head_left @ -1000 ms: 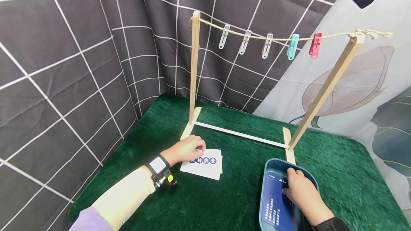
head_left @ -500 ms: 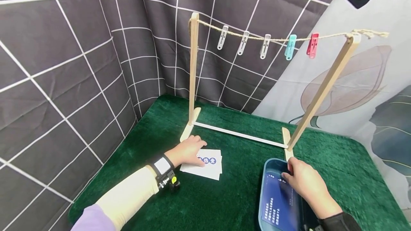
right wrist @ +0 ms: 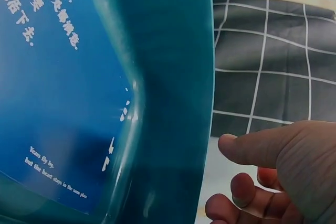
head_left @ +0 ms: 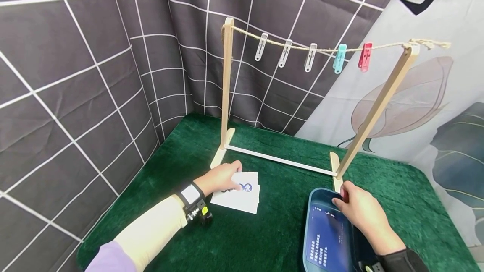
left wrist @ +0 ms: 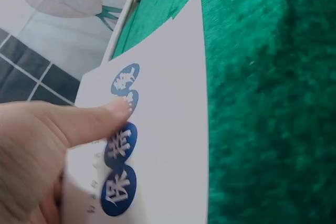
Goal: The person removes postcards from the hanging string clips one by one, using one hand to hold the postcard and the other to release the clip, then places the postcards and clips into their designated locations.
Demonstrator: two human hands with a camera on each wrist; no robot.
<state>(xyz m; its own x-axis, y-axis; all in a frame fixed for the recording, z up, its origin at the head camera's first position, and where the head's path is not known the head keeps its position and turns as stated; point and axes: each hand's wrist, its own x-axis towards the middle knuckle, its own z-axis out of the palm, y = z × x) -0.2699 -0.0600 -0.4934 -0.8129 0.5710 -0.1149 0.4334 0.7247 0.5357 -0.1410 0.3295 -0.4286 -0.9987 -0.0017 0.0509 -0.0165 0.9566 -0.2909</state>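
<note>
My left hand [head_left: 219, 177] pinches a white card [head_left: 248, 177] with round blue marks and white characters, thumb across its printed face. That card tilts slightly up from another white card [head_left: 242, 206] beneath. In the left wrist view the thumb covers part of the blue printing [left wrist: 119, 148], and the other fingers are mostly hidden behind. At the far right edge of a teal tray [right wrist: 170, 103] is my right hand [head_left: 363, 215]. Its thumb and loosely bent fingers hold nothing and appear apart from the rim. Inside the tray lies a blue card [head_left: 325, 238] with white text.
Behind the hands stands a wooden frame [head_left: 225, 91] with a white crossbar [head_left: 280, 160] low down. A rope [head_left: 295, 47] spans its posts, carrying several clothespins [head_left: 311, 57], pale, turquoise and red. Green cloth [head_left: 227, 242] covers the table; grey checked curtains hang behind.
My left hand has spread its fingers and then taken hold of the top white card, lifting it a little. My right hand has drawn back from inside the tray to its far right edge.
</note>
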